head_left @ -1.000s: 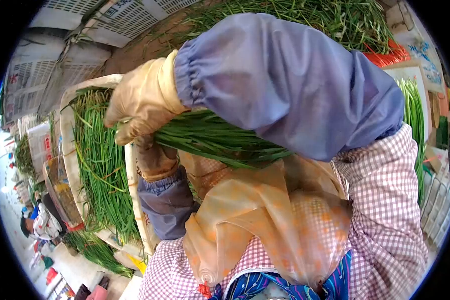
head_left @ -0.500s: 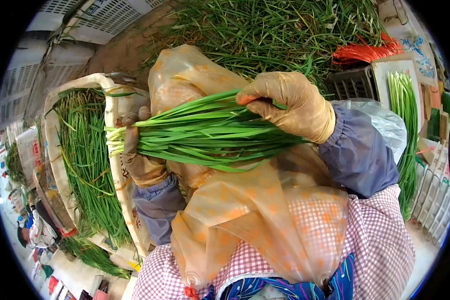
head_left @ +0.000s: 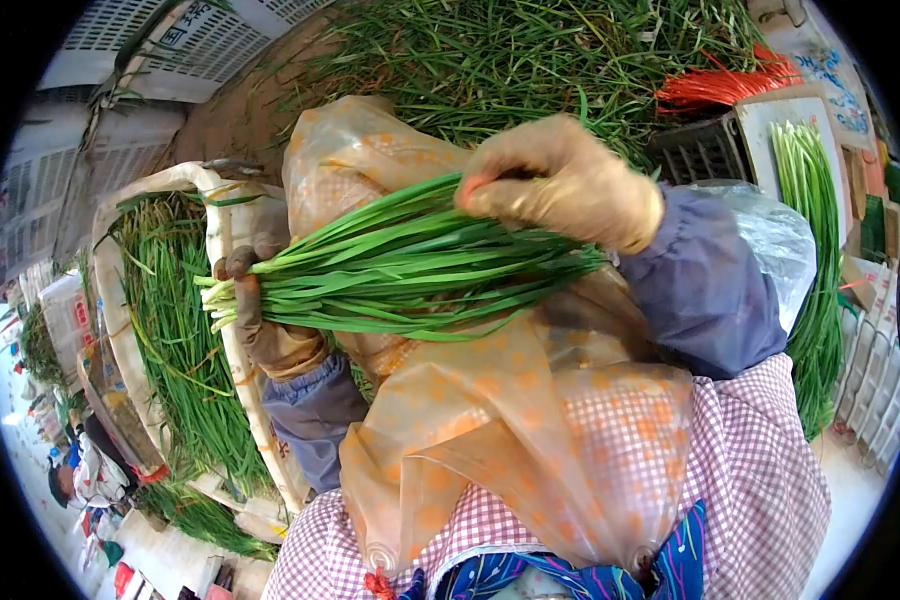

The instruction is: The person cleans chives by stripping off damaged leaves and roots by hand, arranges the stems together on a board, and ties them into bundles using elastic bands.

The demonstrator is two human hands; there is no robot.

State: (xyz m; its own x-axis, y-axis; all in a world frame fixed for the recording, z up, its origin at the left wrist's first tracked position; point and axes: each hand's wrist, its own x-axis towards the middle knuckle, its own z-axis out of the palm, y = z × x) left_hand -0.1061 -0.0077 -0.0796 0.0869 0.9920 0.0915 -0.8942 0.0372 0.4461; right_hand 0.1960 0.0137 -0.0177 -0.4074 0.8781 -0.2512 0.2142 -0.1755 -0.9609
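A bunch of garlic chives (head_left: 400,265) lies sideways above my lap, pale stem ends to the left and green leaves fanning right. My left hand (head_left: 260,320), in a soiled glove, is wrapped round it close to the stem ends. At the upper edge of the leaves, my gloved right hand (head_left: 565,185) is closed in a pinch, slightly blurred. Leaves along that edge run into its fingertips; how many it grips is hidden. Beneath the bunch, a translucent orange-patterned plastic apron (head_left: 500,400) covers my lap.
On the left stands a white basket (head_left: 225,300) full of chives. Loose leaves (head_left: 530,70) cover the floor ahead. Red ties (head_left: 725,85) lie near a dark crate (head_left: 705,160) at upper right, beside more chives (head_left: 815,280). White crates (head_left: 210,50) stand at upper left.
My right hand has shifted slightly left and up, still pinched at the leaves. The bunch and my left hand have moved a little left in view.
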